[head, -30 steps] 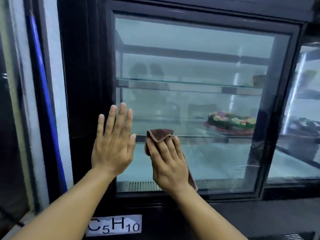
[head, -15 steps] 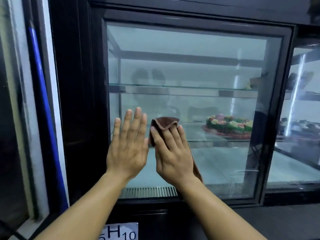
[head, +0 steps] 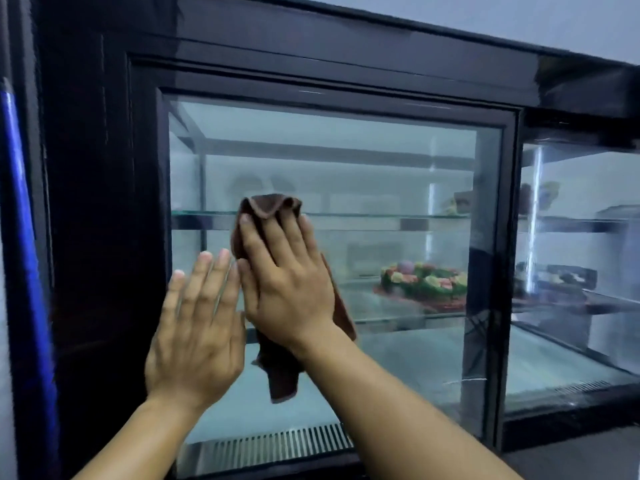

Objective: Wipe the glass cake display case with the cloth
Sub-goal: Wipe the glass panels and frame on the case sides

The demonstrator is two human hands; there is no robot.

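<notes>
The fingers (head: pixel 258 242) of the right hand (head: pixel 289 285) are laid out straight and close together. The brown cloth (head: pixel 282 372) is pressed flat beneath them against the front pane (head: pixel 381 161) of the display case (head: pixel 332 81), and nothing is curled round it. Its top fold shows above the fingertips, and a loose tail hangs below the wrist. The fingers (head: pixel 214 282) of the left hand (head: pixel 197 330) are likewise straight and nothing is held; the palm is set on the glass just beside the right hand.

Within the last second the cloth has been carried up the pane, from the level of the lower shelf, where the cake (head: pixel 424 282) stands, to the upper glass shelf (head: pixel 363 216). The left hand has been brought in from the pane's left edge, further onto the glass.

An upward stroke along the left side is therefore judged to be under way. The top band and the whole right part of the pane appear still to be covered — and marks from the bare palm may need wiping too.
</notes>
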